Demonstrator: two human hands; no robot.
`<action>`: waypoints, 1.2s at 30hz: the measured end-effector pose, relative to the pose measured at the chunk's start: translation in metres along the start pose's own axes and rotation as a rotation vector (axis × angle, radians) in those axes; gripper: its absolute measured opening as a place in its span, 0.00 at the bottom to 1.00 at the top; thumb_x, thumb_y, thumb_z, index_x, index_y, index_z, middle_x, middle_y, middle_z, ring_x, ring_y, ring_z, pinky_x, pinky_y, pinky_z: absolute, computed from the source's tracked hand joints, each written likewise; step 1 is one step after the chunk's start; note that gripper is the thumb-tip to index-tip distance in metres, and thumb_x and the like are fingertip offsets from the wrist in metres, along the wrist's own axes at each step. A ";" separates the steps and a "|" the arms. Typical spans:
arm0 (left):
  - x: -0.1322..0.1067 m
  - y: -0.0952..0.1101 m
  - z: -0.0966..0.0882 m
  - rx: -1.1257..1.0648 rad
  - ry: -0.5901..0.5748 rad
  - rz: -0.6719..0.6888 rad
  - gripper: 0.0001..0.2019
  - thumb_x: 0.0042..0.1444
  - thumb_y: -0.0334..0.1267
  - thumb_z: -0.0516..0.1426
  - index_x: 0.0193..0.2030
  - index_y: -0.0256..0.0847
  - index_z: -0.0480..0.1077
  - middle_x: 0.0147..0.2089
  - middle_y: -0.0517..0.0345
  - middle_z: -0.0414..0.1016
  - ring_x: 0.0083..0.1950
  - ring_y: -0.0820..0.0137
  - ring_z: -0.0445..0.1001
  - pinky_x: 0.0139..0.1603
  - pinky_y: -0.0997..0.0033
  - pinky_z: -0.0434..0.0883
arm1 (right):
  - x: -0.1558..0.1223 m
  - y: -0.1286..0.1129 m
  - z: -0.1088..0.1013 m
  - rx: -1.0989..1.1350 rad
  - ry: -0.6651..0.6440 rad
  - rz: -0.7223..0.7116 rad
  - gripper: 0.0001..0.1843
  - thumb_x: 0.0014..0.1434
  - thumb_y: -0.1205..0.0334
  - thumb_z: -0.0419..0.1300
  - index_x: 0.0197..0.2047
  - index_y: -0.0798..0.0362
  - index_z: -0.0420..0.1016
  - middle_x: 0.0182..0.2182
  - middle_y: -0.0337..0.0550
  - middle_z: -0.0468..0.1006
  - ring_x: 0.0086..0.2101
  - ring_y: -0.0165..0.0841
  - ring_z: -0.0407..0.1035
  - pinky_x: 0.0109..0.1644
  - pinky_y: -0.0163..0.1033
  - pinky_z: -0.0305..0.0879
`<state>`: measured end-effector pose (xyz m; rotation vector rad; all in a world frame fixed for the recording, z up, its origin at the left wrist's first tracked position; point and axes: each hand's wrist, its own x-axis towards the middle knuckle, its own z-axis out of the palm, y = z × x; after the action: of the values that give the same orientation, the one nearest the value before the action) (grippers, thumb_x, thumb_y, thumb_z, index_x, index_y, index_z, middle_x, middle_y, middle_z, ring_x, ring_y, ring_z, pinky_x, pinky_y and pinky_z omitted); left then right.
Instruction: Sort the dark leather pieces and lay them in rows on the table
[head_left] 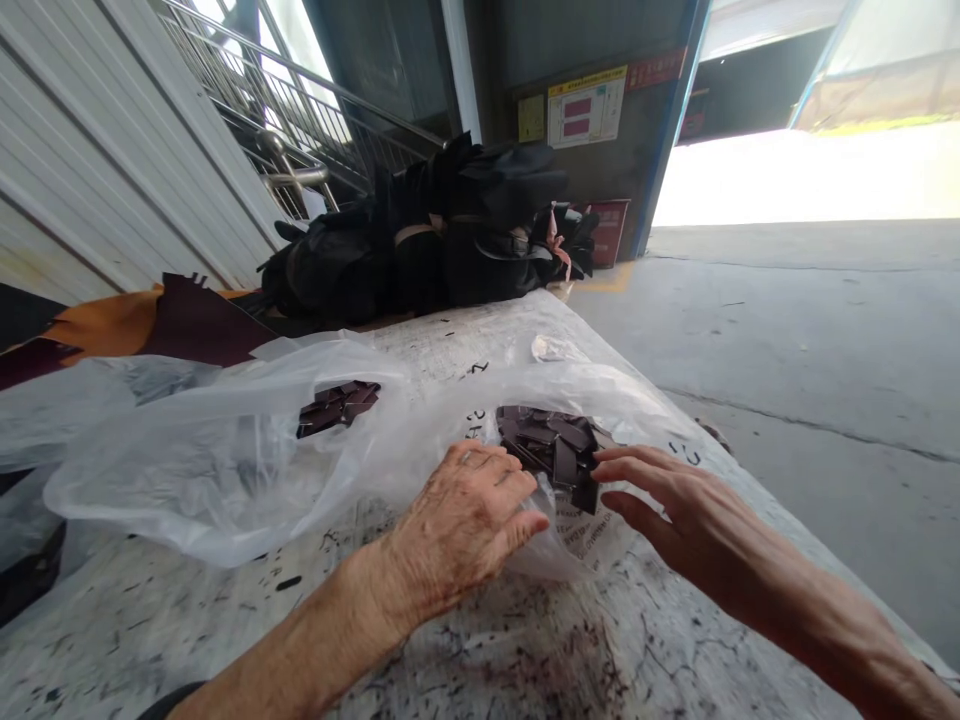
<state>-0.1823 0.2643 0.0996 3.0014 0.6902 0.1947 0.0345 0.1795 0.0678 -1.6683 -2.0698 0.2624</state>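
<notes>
Dark brown flat pieces (551,445), small and mostly rectangular, lie heaped in the mouth of a clear plastic bag (555,545) on the table. My left hand (476,515) is at the bag's near left side, its fingers bent over the film and its thumb stretched to the right. Film shows between that thumb and the fingers. At the right of the heap is my right hand (667,500), fingers stretched and thumb apart. Its fingertips are beside the outermost pieces; whether they touch is hard to make out.
Another clear bag (217,500) with similar dark pieces (337,405) lies open to the left. Handwritten marks and dark scraps cover the pale tabletop (300,650). Black bundles (450,230) are piled behind it, with orange and maroon sheets (150,325) at left. Concrete floor (810,330) extends right.
</notes>
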 end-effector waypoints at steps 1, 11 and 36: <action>0.000 0.000 -0.002 -0.007 -0.033 -0.001 0.13 0.63 0.43 0.49 0.41 0.42 0.72 0.41 0.56 0.77 0.46 0.64 0.72 0.55 0.55 0.64 | 0.003 0.001 -0.001 0.004 0.003 0.013 0.10 0.64 0.61 0.50 0.42 0.50 0.73 0.44 0.45 0.77 0.41 0.37 0.73 0.42 0.43 0.71; 0.005 -0.001 -0.003 0.012 -0.116 0.030 0.15 0.65 0.40 0.47 0.32 0.40 0.71 0.31 0.58 0.75 0.36 0.66 0.72 0.49 0.54 0.64 | 0.024 -0.002 0.006 -0.202 0.013 0.047 0.32 0.51 0.50 0.63 0.57 0.56 0.66 0.52 0.56 0.73 0.48 0.50 0.70 0.48 0.55 0.70; -0.114 -0.145 -0.069 0.499 0.001 -0.643 0.14 0.60 0.43 0.55 0.49 0.37 0.68 0.52 0.50 0.70 0.49 0.63 0.71 0.49 0.54 0.70 | 0.157 -0.196 0.105 -0.249 -0.168 -0.650 0.11 0.57 0.77 0.52 0.31 0.60 0.75 0.29 0.54 0.79 0.40 0.43 0.72 0.54 0.53 0.57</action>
<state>-0.3555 0.3461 0.1437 2.9794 1.8843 -0.0162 -0.2092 0.2973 0.0968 -1.0265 -2.7276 -0.0777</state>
